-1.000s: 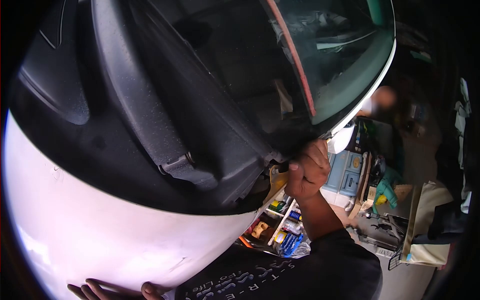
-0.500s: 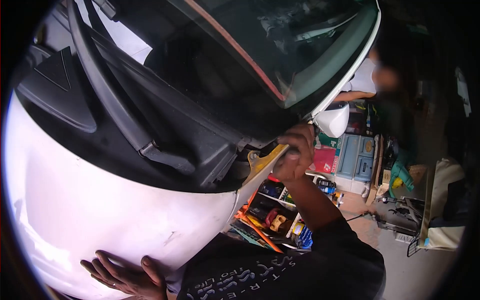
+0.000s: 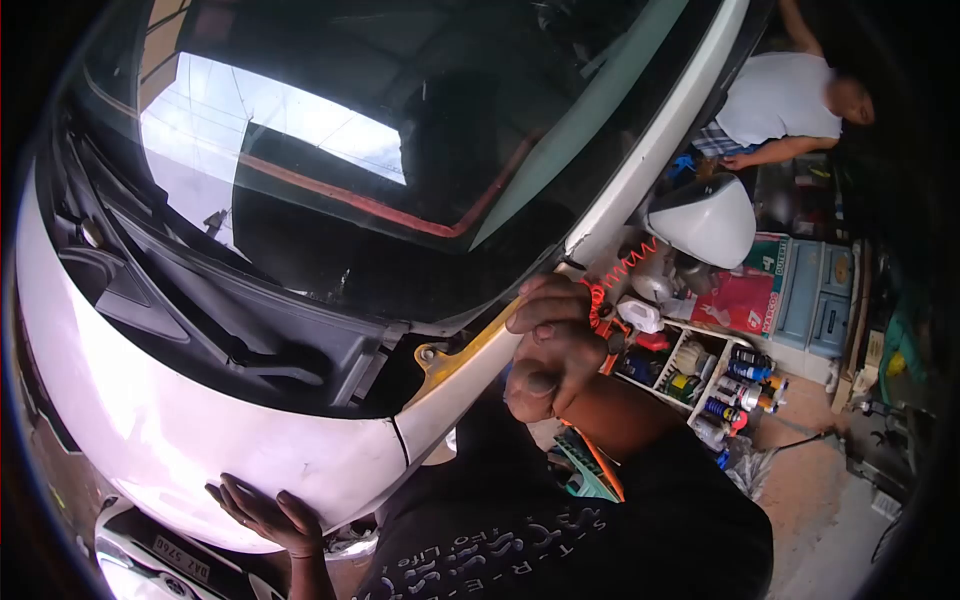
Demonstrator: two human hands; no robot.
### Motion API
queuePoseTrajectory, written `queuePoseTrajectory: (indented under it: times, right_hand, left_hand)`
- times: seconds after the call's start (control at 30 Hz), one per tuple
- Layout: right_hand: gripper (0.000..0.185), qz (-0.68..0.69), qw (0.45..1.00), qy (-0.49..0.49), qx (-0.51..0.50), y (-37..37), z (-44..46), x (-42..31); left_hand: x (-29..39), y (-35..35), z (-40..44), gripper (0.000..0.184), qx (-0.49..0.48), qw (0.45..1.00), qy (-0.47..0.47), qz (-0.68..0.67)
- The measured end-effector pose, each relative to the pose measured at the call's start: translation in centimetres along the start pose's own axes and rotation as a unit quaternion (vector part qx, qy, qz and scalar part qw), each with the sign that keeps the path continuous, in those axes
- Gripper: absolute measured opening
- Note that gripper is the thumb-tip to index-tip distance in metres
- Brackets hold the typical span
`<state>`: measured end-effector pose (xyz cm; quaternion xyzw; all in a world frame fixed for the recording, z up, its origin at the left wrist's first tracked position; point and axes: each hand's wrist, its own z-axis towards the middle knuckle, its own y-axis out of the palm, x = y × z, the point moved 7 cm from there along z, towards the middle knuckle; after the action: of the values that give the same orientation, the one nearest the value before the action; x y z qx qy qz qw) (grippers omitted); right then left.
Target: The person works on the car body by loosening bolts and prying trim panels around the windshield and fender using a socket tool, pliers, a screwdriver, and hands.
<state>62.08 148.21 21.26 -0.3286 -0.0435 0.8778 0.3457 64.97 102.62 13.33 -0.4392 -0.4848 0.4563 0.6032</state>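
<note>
My left hand [image 3: 264,513] lies with its fingers spread against the lower front part of a car's white hood [image 3: 240,440]. My right hand [image 3: 552,350] has curled fingers at the upper rear end of the white fender [image 3: 445,408]; part of the grip is hidden behind the knuckles. Along the fender's inner edge runs a yellow flange [image 3: 437,364] with a bolt hole. A dark gap separates fender and hood. Beyond the flange are the black cowl [image 3: 310,325], a wiper arm [image 3: 200,325] and the windshield [image 3: 330,210].
A white side mirror [image 3: 708,222] juts out past my right hand. Behind are a shelf [image 3: 698,385] of bottles and cans, a blue drawer unit [image 3: 828,310] and a red coiled hose [image 3: 630,262]. Another person [image 3: 780,105] stands beyond. A second car [image 3: 170,555] appears at lower left.
My view has shifted, so more of the windshield and the other person shows. The gap between fender and hood looks wider. Both hands stay on the same panels.
</note>
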Motion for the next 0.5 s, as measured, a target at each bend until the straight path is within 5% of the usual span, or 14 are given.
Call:
queuePoseTrajectory:
  times: [0.17, 0.3, 0.5]
  right_hand:
    - [0.026, 0.131, 0.991, 0.013, -0.02, -1.4, 0.3, 0.3]
    - [0.026, 0.253, 0.952, 0.031, -0.167, -1.1, 1.5, 1.0]
    - [0.041, 0.319, 0.915, 0.029, -0.247, -0.5, 1.8, 1.0]
  left_hand:
    - [-0.2, -0.1, -0.3, 0.085, -0.003, 0.999, 0.0, -0.046]
    - [0.4, -0.3, 0.2, 0.087, 0.002, 0.999, -0.003, -0.04]
    - [0.4, -0.3, 0.2, 0.089, -0.002, 0.999, -0.033, -0.028]
